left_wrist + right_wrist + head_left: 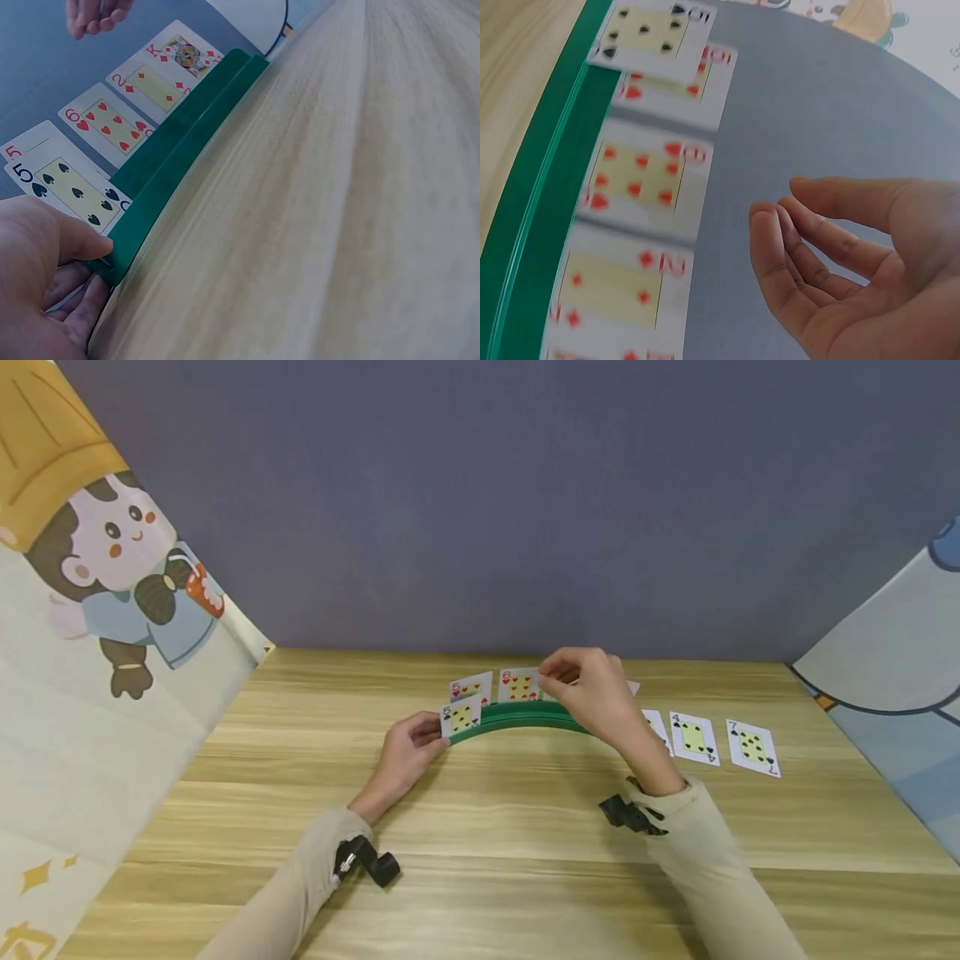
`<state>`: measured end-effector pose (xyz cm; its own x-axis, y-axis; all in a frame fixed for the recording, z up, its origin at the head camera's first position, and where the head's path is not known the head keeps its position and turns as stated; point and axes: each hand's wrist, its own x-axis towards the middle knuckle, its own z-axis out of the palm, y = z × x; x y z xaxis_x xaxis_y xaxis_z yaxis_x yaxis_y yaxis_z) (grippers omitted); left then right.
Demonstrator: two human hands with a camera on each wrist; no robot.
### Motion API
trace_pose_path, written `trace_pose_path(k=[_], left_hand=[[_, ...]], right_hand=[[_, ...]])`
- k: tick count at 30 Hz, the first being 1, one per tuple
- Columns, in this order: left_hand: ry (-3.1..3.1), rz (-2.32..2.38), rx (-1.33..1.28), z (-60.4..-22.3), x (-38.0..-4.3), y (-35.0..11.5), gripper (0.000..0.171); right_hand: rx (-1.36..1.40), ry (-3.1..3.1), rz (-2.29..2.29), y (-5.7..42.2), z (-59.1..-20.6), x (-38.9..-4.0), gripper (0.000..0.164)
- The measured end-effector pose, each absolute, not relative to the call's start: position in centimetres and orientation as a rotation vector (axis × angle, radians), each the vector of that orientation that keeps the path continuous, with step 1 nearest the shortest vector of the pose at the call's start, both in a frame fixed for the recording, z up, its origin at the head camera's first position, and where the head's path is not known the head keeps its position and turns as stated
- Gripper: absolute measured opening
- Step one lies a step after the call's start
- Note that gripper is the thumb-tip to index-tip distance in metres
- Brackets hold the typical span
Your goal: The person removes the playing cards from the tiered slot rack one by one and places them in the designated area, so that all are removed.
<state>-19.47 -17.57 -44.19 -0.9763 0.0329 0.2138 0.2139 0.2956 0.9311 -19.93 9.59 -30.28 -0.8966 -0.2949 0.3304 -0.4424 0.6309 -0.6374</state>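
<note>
My left hand (pixel 405 752) grips the left end of a curved green card holder (pixel 525 716), its thumb on the front by the lower corner of the five of spades (pixel 75 191). That card stands in the front slot, overlapping a red five (pixel 718 97) behind it. Farther along the back row are the six of hearts (pixel 106 124), the two of diamonds (pixel 154 88) and the king of diamonds (pixel 187 58). Above this row, my right hand (pixel 596 693) hovers with relaxed, bent fingers and nothing in them; its thumb is apart from the fingertips.
On the wooden table (pixel 487 843), right of the holder, lie the four of spades (pixel 693 737) and the seven of spades (pixel 752 747). Another card (pixel 657 727) is partly covered by my right wrist. A grey panel (pixel 480 510) rises behind, with printed cloths at both sides.
</note>
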Motion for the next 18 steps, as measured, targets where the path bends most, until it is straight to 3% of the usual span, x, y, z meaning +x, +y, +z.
trace_pose_path(k=[18], left_hand=[[-2.403, -1.789, -0.245, -44.5, -19.6, -17.7, 0.034]], right_hand=[[0.768, -2.643, 1.175, 3.1, -31.0, -20.3, 0.013]])
